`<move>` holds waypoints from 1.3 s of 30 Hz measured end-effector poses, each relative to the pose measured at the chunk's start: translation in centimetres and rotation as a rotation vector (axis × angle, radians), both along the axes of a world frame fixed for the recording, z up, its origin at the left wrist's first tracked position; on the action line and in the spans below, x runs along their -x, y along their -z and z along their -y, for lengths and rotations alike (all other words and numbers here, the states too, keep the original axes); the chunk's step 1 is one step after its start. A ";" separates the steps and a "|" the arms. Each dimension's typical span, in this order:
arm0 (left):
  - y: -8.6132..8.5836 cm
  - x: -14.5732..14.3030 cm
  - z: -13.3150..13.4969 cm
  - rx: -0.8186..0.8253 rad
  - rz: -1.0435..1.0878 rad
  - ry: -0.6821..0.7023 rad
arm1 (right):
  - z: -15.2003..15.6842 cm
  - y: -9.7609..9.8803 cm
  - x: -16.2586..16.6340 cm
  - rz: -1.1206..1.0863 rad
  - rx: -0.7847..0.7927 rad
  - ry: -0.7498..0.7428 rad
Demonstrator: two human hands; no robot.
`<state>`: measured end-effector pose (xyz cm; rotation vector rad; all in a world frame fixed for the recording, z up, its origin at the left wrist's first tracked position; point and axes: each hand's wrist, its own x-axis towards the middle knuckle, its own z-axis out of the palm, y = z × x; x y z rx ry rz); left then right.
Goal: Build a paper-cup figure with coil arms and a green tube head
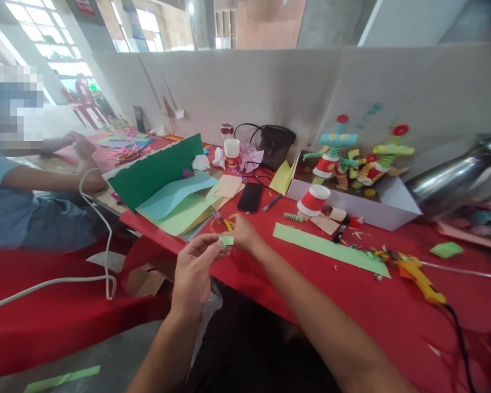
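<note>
My left hand (194, 267) pinches a small piece of light green paper (227, 240) between thumb and fingers, just over the table's front edge. Close beside it, my right hand (243, 233) is closed on scissors (228, 224) with yellow-orange handles, the blades pointing away to the upper left. The scissors lie behind the paper piece, and part of their handles is hidden by my fingers. Ahead of the hands, sheets of blue and green paper (175, 199) lie in front of an upright dark green board (159, 172).
A phone (250, 197), a pen (272, 202), a red-and-white paper cup (313, 201) and a long green strip (331, 249) lie on the red table. To the right are a yellow glue gun (421, 278), a white box (352, 204) of cup figures, and a metal kettle (454, 174). Another person sits left.
</note>
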<state>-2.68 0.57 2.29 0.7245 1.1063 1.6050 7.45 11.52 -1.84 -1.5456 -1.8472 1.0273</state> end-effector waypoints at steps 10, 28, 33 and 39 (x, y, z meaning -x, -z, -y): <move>1.7 -1.8 -1.6 0.109 0.002 0.124 | 9.1 -1.9 -15.9 -0.027 -0.273 -0.015; 2.0 -5.6 -1.8 0.114 -0.117 0.237 | 14.3 -0.3 -19.4 0.460 -0.589 0.026; 2.0 -5.7 -1.5 0.123 -0.115 0.246 | 14.4 -0.1 -19.8 0.502 -0.574 0.013; 2.0 -5.7 -1.6 0.122 -0.074 0.272 | 14.4 0.4 -20.2 0.488 -0.578 -0.006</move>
